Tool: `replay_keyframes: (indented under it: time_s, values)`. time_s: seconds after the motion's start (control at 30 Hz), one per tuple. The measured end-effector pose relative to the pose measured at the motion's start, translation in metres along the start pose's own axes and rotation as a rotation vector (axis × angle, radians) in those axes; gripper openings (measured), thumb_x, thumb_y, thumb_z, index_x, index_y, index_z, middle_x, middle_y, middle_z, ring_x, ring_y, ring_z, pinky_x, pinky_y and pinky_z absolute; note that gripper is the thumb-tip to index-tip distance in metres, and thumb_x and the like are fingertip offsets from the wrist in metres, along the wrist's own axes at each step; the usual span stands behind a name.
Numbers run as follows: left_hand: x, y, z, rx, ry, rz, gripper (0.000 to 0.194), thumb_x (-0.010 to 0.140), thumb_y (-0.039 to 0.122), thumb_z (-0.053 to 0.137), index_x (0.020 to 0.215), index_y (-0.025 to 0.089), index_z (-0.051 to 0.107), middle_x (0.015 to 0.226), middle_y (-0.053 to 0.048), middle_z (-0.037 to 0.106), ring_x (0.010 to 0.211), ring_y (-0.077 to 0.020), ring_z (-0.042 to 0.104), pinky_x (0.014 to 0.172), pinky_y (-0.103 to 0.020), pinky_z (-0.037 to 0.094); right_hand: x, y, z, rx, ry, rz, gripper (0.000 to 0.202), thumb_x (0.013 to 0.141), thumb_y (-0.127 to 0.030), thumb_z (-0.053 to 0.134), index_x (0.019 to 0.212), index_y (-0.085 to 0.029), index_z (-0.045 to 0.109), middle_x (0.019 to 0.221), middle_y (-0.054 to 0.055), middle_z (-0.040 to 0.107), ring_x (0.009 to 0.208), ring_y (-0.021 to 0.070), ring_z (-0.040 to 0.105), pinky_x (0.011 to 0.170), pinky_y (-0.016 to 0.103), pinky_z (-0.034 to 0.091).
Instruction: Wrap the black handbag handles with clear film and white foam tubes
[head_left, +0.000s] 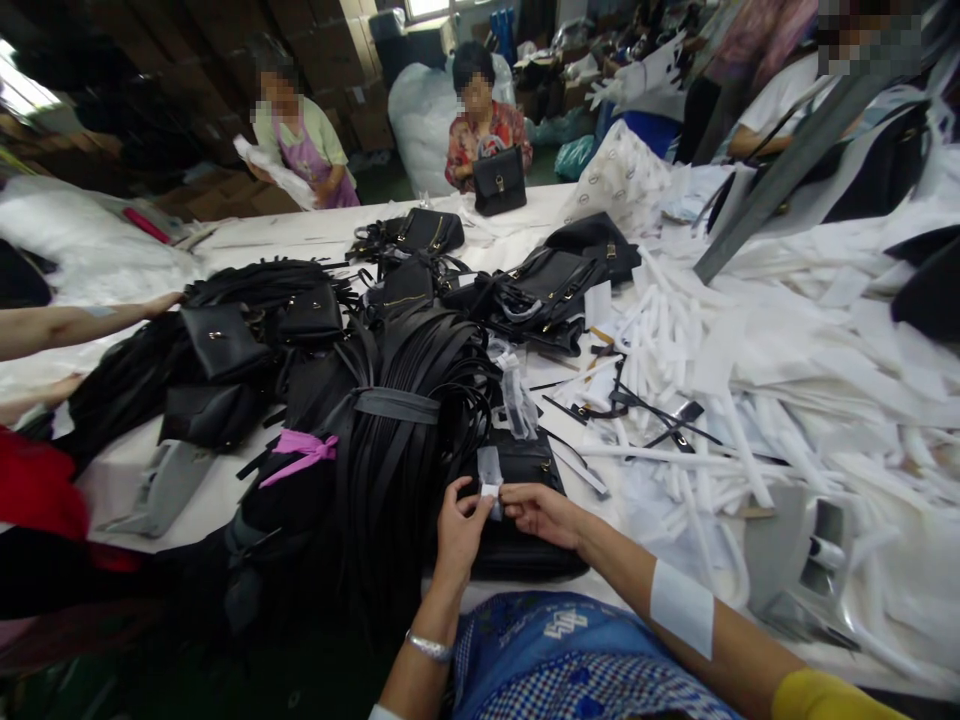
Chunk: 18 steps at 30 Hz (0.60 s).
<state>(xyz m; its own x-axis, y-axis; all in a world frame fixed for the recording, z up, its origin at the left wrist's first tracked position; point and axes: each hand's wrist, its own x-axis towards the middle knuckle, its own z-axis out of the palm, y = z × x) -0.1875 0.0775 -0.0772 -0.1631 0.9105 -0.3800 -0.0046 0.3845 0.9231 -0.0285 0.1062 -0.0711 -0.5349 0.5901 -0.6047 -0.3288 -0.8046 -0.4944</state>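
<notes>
Between my hands is a small clear plastic packet with a white piece at its lower end. My left hand pinches the white end from the left. From the right, the closed fingertips of my right hand meet the same packet. Under both hands lies a black handbag, flat on the table and partly covered by them. Just left of it is a thick bundle of black straps, bound with a dark band. Another crumpled clear packet rests beyond the bag.
Black handbags and more straps spread across the white table. White paper strips pile up at right, with a slanted grey post. A co-worker's arm reaches in from the left; two people stand across the table.
</notes>
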Motion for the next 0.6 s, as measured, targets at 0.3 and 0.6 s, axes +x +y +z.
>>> replay_keyframes:
  time_s: [0.3,0.6]
  values:
    - [0.001,0.001,0.002,0.026,-0.047,0.004,0.069,0.074,0.041,0.068,0.133,0.015,0.042,0.081,-0.006,0.072,0.080,-0.0188,0.067,0.078,-0.029,0.047,0.010,-0.006,0.010,-0.200,0.080,-0.006,0.031,0.081,-0.045,0.064,0.083,-0.013,0.065,0.072,0.001,0.063,0.052,0.0035,0.055,0.040,0.009,0.036]
    - [0.016,0.010,-0.014,0.338,0.062,0.146,0.039,0.079,0.037,0.058,0.113,0.020,0.066,0.115,-0.010,0.066,0.111,-0.0264,0.058,0.098,-0.039,0.041,0.045,-0.077,-0.048,-0.883,0.697,-0.564,0.038,0.079,-0.032,0.062,0.113,-0.017,0.063,0.096,0.007,0.071,0.082,0.0189,0.067,0.077,0.029,0.051]
